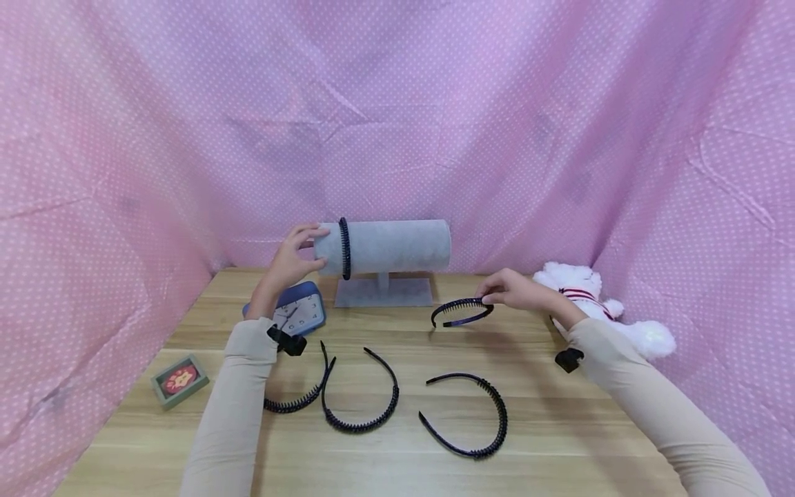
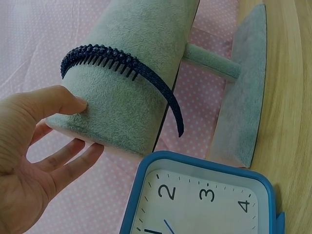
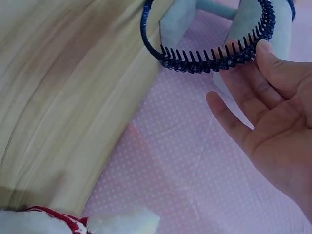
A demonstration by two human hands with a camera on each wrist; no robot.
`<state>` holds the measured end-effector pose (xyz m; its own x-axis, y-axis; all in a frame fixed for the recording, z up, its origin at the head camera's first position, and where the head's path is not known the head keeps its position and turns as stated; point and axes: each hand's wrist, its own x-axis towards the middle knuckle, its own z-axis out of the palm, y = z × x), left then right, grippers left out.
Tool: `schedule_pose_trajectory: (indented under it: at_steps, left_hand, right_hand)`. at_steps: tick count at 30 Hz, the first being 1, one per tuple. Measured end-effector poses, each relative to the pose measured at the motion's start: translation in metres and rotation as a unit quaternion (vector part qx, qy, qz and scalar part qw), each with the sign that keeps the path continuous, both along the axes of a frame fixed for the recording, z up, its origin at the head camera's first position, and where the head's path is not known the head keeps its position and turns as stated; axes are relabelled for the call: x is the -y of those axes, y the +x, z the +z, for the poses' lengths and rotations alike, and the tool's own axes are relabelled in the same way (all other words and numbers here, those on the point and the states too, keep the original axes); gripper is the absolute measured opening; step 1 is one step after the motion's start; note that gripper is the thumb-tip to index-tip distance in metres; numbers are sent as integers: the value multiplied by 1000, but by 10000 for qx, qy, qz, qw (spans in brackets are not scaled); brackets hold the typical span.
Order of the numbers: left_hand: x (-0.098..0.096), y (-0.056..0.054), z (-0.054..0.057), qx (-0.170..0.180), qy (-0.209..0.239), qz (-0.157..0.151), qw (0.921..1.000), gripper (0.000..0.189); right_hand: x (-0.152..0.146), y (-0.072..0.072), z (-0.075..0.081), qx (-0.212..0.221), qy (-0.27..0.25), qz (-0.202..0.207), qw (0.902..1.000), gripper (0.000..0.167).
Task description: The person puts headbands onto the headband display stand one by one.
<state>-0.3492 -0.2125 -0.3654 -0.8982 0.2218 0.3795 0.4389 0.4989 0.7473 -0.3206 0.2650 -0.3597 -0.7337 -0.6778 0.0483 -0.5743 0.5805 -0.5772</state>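
My left hand (image 1: 290,259) holds the left end of a grey plush headband stand (image 1: 400,246), thumb on the near side and fingers around the end. Close to those fingers, a dark toothed headband (image 2: 105,51) sits over the roll. Between thumb and fingers, my right hand (image 1: 517,290) pinches another dark headband (image 3: 195,64) by its toothed band, held up to the right of the stand with its open ends pointing left. Its comb teeth show clearly in the right wrist view.
Three more headbands lie on the wooden table: one left (image 1: 292,407), partly behind my sleeve, one in the middle (image 1: 357,428), one right (image 1: 502,421). A blue clock (image 1: 318,314), a small green frame (image 1: 164,397) and a white plush toy (image 1: 646,337) stand around them.
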Motion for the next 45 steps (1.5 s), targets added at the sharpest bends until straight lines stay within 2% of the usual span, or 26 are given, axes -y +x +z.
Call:
schedule_pose_trajectory:
  at_steps: [4,11,15,19,33,41,45]
  left_hand:
    - [1,1,-3,-33,-13,-1,10000,59]
    - [1,3,-5,-58,40,-19,10000,57]
    - [0,2,-3,-86,-1,50,10000,57]
    - [-1,1,-1,-112,51,86,9999,57]
    - [0,1,0,-86,102,17,9999,58]
    - [-2,0,1,-150,-18,74,9999,57]
    - [-3,1,1,-161,-59,78,9998,57]
  right_hand:
    - [-6,-3,-2,183,14,-192,9996,12]
    - [-14,-5,0,131,41,-387,9992,14]
    - [-18,-8,4,396,-178,-552,9975,17]
    - [-20,-12,9,687,-455,-786,9935,21]
    - [-23,-18,15,886,-1086,-1521,9784,29]
    - [-22,-25,14,922,-1439,-1834,9681,33]
    - [-19,-27,13,742,-1575,-2002,9642,35]
